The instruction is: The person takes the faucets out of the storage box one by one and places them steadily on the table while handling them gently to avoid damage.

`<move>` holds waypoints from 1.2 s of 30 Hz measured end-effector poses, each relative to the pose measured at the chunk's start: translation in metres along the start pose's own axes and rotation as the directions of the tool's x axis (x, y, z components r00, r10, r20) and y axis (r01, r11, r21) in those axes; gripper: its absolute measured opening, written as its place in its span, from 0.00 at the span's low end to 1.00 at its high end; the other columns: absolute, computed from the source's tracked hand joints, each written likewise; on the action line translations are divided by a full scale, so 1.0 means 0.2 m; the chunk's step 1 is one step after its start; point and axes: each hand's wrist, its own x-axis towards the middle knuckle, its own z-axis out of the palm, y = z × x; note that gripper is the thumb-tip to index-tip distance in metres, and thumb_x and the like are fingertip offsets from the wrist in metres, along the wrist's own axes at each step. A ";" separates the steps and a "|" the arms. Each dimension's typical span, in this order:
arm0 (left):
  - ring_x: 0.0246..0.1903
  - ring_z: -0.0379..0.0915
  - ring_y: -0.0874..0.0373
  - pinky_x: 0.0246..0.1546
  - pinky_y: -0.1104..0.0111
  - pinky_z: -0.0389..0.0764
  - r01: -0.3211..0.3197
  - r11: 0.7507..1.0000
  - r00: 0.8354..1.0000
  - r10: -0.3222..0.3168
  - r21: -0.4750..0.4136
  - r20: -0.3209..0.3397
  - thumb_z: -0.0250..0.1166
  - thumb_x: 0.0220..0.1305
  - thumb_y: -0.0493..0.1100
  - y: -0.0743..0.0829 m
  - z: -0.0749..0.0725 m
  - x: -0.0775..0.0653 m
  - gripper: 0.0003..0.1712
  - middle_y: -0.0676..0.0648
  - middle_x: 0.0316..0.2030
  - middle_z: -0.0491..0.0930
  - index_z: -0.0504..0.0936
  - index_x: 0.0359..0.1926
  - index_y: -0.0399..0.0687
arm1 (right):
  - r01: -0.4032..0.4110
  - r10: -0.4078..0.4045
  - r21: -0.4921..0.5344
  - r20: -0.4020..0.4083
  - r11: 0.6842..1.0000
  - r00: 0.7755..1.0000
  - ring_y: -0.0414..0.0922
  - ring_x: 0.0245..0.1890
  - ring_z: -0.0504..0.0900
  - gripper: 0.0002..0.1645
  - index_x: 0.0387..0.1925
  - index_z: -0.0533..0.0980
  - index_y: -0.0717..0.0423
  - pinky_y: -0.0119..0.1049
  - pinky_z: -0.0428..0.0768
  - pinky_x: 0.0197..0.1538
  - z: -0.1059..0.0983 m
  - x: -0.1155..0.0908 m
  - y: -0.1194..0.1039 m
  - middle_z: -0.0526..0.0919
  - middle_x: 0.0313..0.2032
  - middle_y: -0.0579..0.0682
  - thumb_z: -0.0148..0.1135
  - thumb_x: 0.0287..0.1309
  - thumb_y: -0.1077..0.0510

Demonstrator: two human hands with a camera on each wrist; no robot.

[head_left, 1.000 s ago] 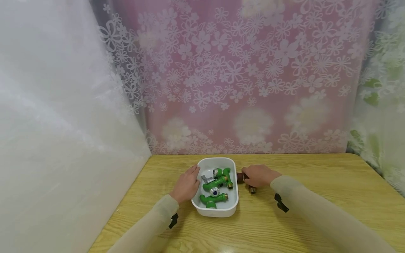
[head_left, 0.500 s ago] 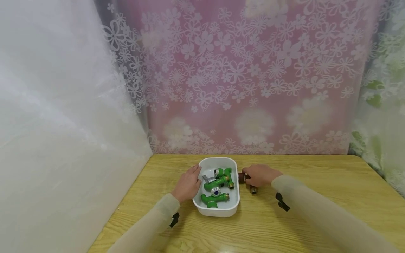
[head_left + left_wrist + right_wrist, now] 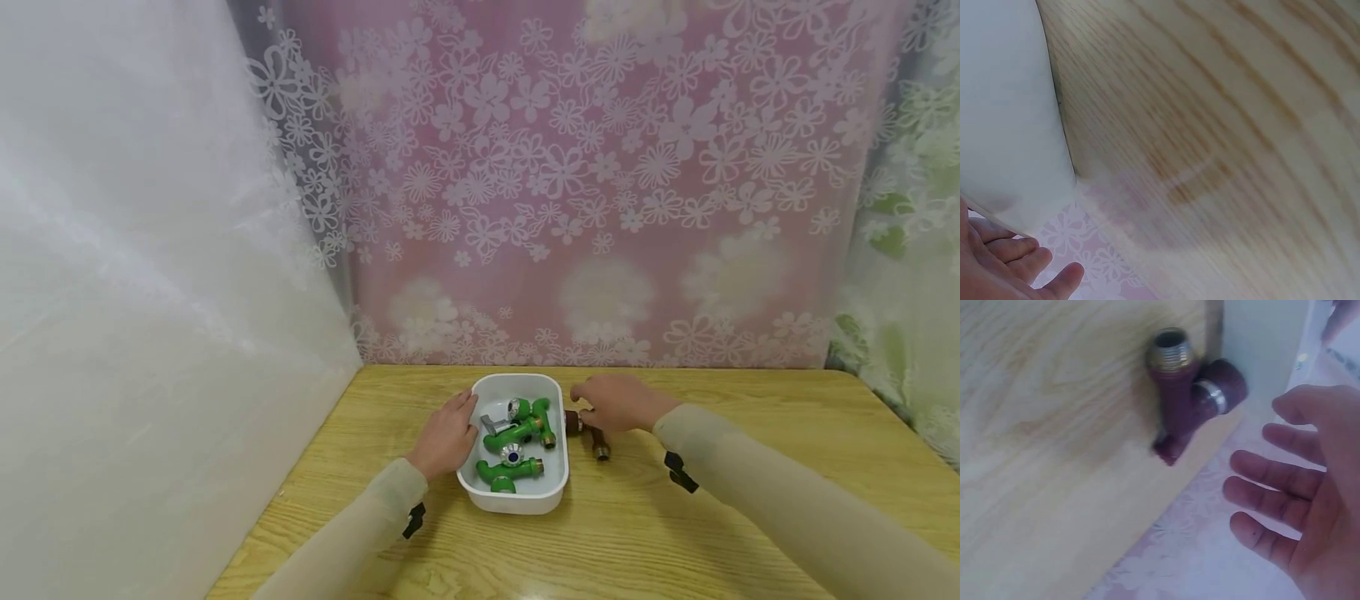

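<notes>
A white basin [image 3: 558, 504] stands on the table with several green taps [image 3: 512, 436] lying in it. At its left side, my left hand [image 3: 442, 435] rests against the rim with fingers extended; the left wrist view catches its fingers [image 3: 1063, 281] next to the white wall. To the right of the basin lies a dark reddish-brown tap [image 3: 1175, 400] with a threaded brass end, its other end close to the basin wall. My right hand [image 3: 618, 402] hovers just above and behind this tap, holding nothing. In the right wrist view its fingers [image 3: 1266, 469] are spread, apart from the tap.
The wood-grain table [image 3: 720, 467] extends widely to the right and in front. A pink floral curtain [image 3: 585, 208] hangs behind its back edge, a white sheet [image 3: 150, 292] along the left, and a green-patterned curtain [image 3: 907, 275] at the right.
My right hand has let go of the brown tap and lifted slightly up and back from it. The basin, the green taps and my left hand stay in place.
</notes>
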 end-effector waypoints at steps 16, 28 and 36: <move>0.73 0.60 0.42 0.72 0.49 0.65 0.007 1.000 1.000 -0.007 -0.016 -0.009 0.52 0.74 0.41 0.00 0.00 -0.02 0.31 0.36 0.74 0.62 0.64 0.74 0.36 | 0.210 -0.208 -0.009 0.094 0.978 0.974 0.43 0.53 0.82 0.24 0.62 0.77 0.43 0.46 0.82 0.55 -0.17 0.12 -0.27 0.82 0.58 0.48 0.63 0.67 0.47; 0.74 0.59 0.45 0.71 0.51 0.66 0.020 1.000 1.000 -0.020 0.003 0.003 0.52 0.74 0.42 0.01 0.00 0.00 0.31 0.38 0.75 0.60 0.63 0.75 0.38 | 0.231 -0.222 -0.016 0.214 0.973 0.951 0.45 0.62 0.78 0.31 0.66 0.75 0.37 0.47 0.77 0.64 -0.17 0.21 -0.43 0.78 0.63 0.45 0.68 0.60 0.43; 0.74 0.59 0.44 0.71 0.51 0.67 -0.006 1.000 1.000 0.006 0.008 -0.011 0.52 0.75 0.42 0.00 -0.01 -0.01 0.31 0.37 0.74 0.61 0.64 0.74 0.36 | 0.210 -0.190 -0.040 0.289 0.977 0.938 0.44 0.59 0.79 0.33 0.65 0.75 0.33 0.47 0.77 0.63 -0.16 0.26 -0.49 0.79 0.62 0.43 0.68 0.58 0.37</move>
